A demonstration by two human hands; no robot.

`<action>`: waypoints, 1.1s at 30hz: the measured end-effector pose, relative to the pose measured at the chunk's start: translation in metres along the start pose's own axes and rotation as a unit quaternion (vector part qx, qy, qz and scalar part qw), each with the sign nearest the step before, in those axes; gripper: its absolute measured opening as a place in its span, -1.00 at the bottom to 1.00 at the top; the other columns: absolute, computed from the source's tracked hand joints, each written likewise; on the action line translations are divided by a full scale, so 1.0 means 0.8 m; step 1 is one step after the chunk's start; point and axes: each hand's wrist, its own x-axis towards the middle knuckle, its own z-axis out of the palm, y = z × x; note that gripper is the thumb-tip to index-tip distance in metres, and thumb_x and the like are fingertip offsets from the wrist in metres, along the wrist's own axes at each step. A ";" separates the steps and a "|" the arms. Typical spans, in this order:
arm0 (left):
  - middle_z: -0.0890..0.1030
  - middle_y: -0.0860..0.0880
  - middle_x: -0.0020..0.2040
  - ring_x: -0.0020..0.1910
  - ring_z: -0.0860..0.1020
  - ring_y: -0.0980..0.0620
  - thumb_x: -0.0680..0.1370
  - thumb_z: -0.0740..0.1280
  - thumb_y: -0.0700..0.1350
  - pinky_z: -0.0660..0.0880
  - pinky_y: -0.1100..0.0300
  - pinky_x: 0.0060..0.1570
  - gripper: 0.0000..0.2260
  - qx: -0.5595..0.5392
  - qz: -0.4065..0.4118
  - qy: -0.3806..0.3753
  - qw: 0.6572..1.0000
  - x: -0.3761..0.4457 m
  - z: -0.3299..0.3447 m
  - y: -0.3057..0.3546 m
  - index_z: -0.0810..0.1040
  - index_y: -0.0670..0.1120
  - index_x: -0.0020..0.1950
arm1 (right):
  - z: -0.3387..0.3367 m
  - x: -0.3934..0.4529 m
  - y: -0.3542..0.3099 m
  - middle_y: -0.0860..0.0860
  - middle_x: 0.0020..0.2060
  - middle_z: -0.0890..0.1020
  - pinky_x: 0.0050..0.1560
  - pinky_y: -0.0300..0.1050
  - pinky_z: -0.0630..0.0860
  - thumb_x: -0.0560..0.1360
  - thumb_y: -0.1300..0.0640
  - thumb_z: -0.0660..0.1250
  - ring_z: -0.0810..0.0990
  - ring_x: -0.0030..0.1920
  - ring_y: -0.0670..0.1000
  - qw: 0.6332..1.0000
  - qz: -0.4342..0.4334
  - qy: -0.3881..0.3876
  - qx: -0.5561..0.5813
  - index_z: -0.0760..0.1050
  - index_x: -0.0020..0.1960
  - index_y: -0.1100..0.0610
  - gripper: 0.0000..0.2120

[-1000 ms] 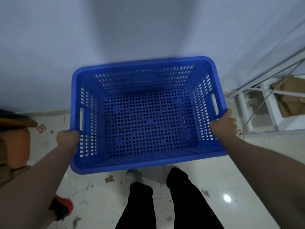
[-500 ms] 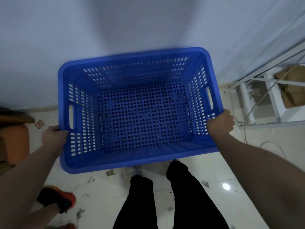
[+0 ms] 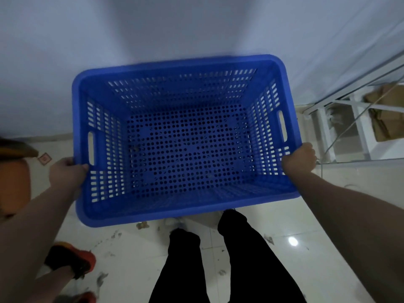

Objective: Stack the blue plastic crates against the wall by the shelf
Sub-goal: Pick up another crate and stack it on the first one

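An empty blue plastic crate (image 3: 185, 206) with perforated walls and floor fills the middle of the view, held level in front of me above the tiled floor. My left hand (image 3: 65, 171) grips its left rim just below the left handle slot. My right hand (image 3: 298, 159) grips the right rim near the right handle slot. The crate's far side is close to the white wall (image 3: 175, 29). The white metal shelf (image 3: 341, 125) stands to the right.
Brown cardboard (image 3: 384, 114) lies on the shelf's low level. An orange object (image 3: 13, 184) sits at the left edge. An orange-and-black shoe (image 3: 72, 261) is at the lower left. My legs in black trousers (image 3: 218, 259) stand below the crate on a dirty white tiled floor.
The crate has shifted left and slightly toward the wall, staying in both hands. The shelf now shows further to the right of the crate.
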 end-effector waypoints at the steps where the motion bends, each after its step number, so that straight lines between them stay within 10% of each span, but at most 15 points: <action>1: 0.69 -0.11 0.02 0.00 0.66 -0.18 0.33 0.46 -0.02 0.60 -0.19 0.03 -0.66 0.009 0.004 -0.008 1.000 -0.032 -0.009 0.024 0.60 -0.01 0.08 | 0.000 -0.003 0.003 0.30 0.27 0.46 0.27 0.20 0.36 0.46 0.29 0.35 0.44 0.29 0.34 1.000 -0.005 -0.002 -0.001 0.32 0.29 0.35 -0.56; 9: 0.57 -0.23 0.24 0.18 0.57 -0.24 0.55 0.35 -0.17 0.51 -0.19 0.19 -0.62 -0.032 0.043 -0.029 0.998 -0.129 -0.030 0.079 0.44 -0.24 0.34 | 0.000 -0.005 -0.005 0.28 0.26 0.46 0.27 0.22 0.38 0.45 0.23 0.38 0.44 0.28 0.32 1.000 -0.003 0.001 0.006 0.33 0.29 0.31 -0.54; 17: 0.54 -0.34 0.13 0.06 0.55 -0.38 0.61 0.25 -0.16 0.42 -0.14 -0.09 -0.74 0.111 0.055 -0.008 0.992 -0.187 -0.017 0.014 0.34 -0.28 0.21 | 0.000 -0.024 0.041 0.27 0.23 0.48 0.08 0.23 0.47 0.50 0.28 0.28 0.53 0.15 0.35 0.998 -0.044 -0.039 0.003 0.27 0.25 0.29 -0.63; 33: 0.33 -0.34 0.37 0.30 0.41 -0.39 0.55 0.33 -0.20 0.41 -0.28 0.25 -0.52 0.160 0.043 -0.030 0.986 -0.173 -0.015 0.040 0.23 -0.29 0.39 | 0.001 -0.013 0.034 0.27 0.32 0.38 0.20 0.25 0.41 0.46 0.26 0.34 0.43 0.28 0.36 0.996 -0.050 -0.057 -0.043 0.21 0.35 0.29 -0.47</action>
